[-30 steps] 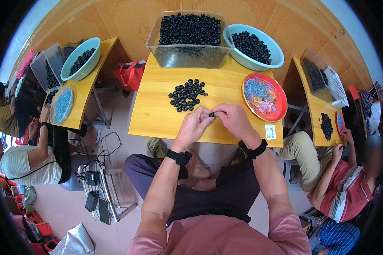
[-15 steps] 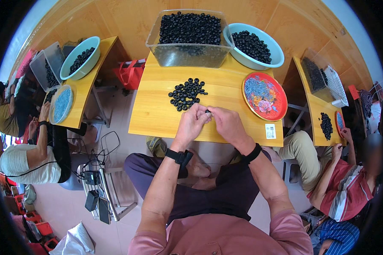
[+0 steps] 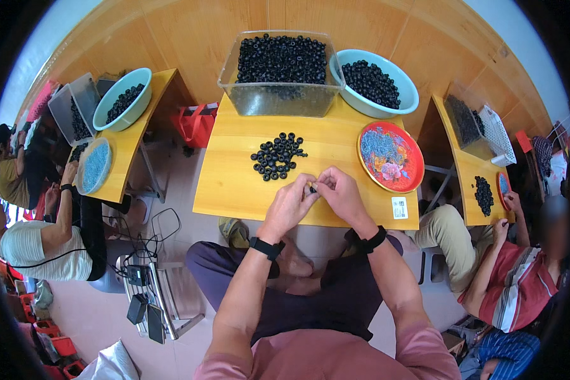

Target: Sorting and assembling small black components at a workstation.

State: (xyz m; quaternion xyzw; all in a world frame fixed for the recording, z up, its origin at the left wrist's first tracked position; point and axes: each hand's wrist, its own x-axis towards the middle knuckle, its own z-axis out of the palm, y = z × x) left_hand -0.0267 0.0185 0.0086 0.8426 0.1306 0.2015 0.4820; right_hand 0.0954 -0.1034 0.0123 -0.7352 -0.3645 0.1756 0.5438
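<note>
Over the table's near edge, my left hand (image 3: 290, 204) pinches a small black round part (image 3: 311, 189) between thumb and fingers. Close against it, the fingertips of my right hand (image 3: 339, 194) meet at the same part; they hide most of it. Just beyond my left hand, several loose black round parts (image 3: 276, 157) lie in a pile on the yellow table (image 3: 225, 183). To the right of my hands is a red flowered round tray (image 3: 414, 152) with small bluish-grey pieces (image 3: 382, 144) in it.
A clear plastic bin (image 3: 275, 106) full of black parts stands at the table's back, beside a pale teal basin (image 3: 410, 94) of similar parts. A white label (image 3: 399, 208) marks the near right corner. Other people work at side tables left and right. Cables hang over a metal stool (image 3: 164, 291).
The view has tilted, so the table sits lower in the picture. My right hand has turned, its fingers now bunched at the black part. Both hands stay together.
</note>
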